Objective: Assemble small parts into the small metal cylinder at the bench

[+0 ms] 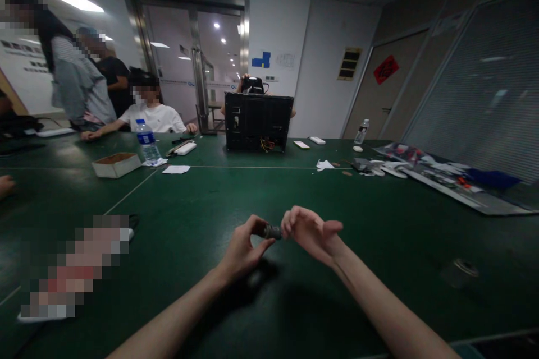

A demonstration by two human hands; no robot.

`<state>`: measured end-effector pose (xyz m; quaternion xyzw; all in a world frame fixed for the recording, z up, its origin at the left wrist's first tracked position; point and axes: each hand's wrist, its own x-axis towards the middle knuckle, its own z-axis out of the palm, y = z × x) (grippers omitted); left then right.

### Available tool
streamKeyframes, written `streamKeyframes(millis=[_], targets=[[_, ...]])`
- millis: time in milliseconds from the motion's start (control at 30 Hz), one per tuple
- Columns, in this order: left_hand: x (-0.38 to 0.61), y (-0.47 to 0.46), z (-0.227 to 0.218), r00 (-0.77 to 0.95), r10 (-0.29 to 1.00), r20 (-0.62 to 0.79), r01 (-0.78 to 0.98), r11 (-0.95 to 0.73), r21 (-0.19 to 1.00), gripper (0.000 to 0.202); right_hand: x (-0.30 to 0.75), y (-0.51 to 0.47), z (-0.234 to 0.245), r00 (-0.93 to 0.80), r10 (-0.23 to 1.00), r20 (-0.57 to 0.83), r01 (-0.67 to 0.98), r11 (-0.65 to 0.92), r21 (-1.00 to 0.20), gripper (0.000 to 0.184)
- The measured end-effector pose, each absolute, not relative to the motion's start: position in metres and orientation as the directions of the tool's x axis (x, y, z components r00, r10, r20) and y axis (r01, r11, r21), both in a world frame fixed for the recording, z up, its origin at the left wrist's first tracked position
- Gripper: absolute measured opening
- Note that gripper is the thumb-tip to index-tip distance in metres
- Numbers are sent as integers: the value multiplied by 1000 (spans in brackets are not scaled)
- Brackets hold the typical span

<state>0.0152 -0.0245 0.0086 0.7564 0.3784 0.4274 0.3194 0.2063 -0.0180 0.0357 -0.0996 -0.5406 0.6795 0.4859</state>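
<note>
Above the green table [210, 196], my left hand [244, 247] holds a small dark grey cylindrical part [273, 231] between thumb and fingers. The part lies roughly sideways, its right end pointing toward my other hand. My right hand [309, 233] is beside that end, palm partly turned up and thumb stretched away from the fingers. Its fingertips are very near the part; whether they touch it I cannot tell. Nothing shows in the right palm. Off to the right, a short round object with a metallic rim [463, 270] stands on the table.
A black computer case [259, 123] stands at the back, a person behind it. Left are a shallow box [117, 165], a water bottle [147, 143] and a blurred-out flat item [80, 269]. A cluttered board [475, 205] lies right. Other people are at the far left.
</note>
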Motion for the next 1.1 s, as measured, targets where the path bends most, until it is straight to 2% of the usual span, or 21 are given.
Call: streamKeyframes(millis=[100,200,400,600,733,833,900,1033,1100], targets=[[15,-24,8,335,842,423,306,-522,796,15,196,-30,43,-607,664,437,-631,-68,-773,71],[15,-23,10,319,841,437,302,-528,794,14,188,-37,48,-654,599,461,-636,-106,-764,71],[14,-20,8,283,853,438,298,-512,805,15,185,-35,50,-703,576,417,-581,-127,-804,62],[12,-14,2,261,863,433,278,-497,822,19,199,-6,38,-697,661,278,-386,-20,-922,29],[12,-12,-1,257,870,420,298,-485,822,20,211,11,23,-562,771,299,-501,-30,-865,38],[13,-12,-1,259,875,409,309,-477,823,21,218,13,14,-511,827,235,-495,-59,-867,29],[13,-12,-2,262,876,405,310,-474,824,21,220,12,12,-479,855,198,-479,-66,-875,30],[14,-11,-3,256,875,410,306,-476,825,21,216,12,7,-338,915,219,-427,58,-903,35],[15,-11,-3,254,873,416,302,-480,824,21,212,14,3,-270,935,229,-370,119,-921,25]])
